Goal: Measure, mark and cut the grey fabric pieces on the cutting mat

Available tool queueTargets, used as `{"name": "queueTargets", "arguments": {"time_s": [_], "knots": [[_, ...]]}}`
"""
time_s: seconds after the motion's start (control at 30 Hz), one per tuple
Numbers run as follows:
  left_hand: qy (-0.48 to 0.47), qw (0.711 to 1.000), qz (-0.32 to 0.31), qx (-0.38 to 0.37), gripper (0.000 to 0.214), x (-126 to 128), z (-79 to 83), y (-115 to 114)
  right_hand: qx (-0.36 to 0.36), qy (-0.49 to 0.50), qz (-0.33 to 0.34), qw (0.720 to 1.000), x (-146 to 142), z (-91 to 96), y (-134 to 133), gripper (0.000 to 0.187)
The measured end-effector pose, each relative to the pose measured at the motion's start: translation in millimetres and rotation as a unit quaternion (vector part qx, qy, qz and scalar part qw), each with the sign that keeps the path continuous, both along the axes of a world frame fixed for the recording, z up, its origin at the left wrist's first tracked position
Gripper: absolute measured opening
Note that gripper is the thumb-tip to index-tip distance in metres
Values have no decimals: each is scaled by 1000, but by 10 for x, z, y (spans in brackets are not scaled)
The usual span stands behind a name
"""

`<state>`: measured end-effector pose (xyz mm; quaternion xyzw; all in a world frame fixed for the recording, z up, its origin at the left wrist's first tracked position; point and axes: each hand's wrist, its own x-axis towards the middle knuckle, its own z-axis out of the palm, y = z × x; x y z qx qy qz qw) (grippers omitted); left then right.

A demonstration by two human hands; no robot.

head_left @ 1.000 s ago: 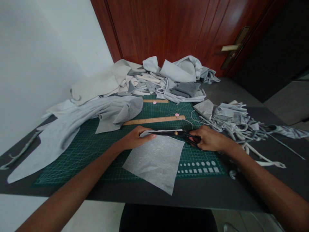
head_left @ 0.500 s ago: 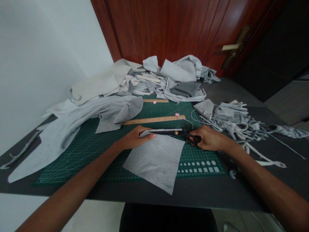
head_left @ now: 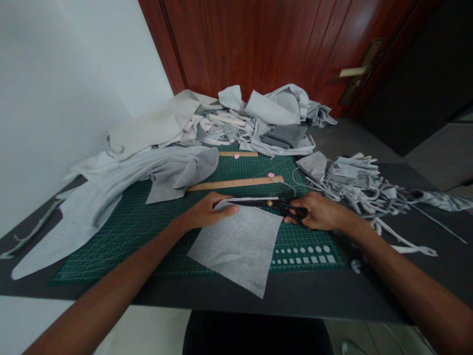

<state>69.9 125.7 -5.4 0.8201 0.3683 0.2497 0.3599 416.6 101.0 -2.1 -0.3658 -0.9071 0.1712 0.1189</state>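
Grey fabric square (head_left: pixel 238 244): lay flat on the green cutting mat (head_left: pixel 121 227), its near corner reaching over the mat's edge onto the dark table (head_left: pixel 332 291).

Left hand (head_left: pixel 207 209): rested palm down on the square's far left corner, fingers (head_left: pixel 225 210) stretched out and loosely together, pressing the cloth; nothing gripped, though whether the thumb tucked under the edge could not be made out.

Right hand (head_left: pixel 320 212): fingers curled through the handles of the black scissors (head_left: pixel 266 202), closed around them just off the square's far right corner.

Scissors: blades almost together, lying along the square's far edge, tips pointing at the left fingertips and just short of them.

Wooden ruler (head_left: pixel 236 183): lay on the mat just beyond both hands, apart from the square.

Large pale cloth (head_left: pixel 111 192): spread over the mat's left side.

Heap of grey offcuts (head_left: pixel 266 118): piled at the far end, before the red-brown door (head_left: pixel 258 44).

Tangle of cut strips (head_left: pixel 362 185): lay near the right hand, on its outer side
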Motion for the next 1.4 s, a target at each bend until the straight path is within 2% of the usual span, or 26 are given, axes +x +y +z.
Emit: {"name": "queueTargets", "arguments": {"time_s": [0.23, 0.7, 1.13, 1.4], "knots": [[10, 999, 45, -4, 34, 32, 13, -28, -3, -5, -7, 1000, -9, 19, -10, 40], [2, 1000, 22, 7, 38, 22, 3, 4, -2, -9, 0, 1000, 4, 16, -2, 41], [21, 998, 65, 18, 41, -11, -11, -21, -14, -7, -10, 1000, 11, 5, 1, 41], [9, 999, 19, 24, 37, 14, 24, -6, -15, 3, -3, 1000, 13, 6, 3, 42]]}}
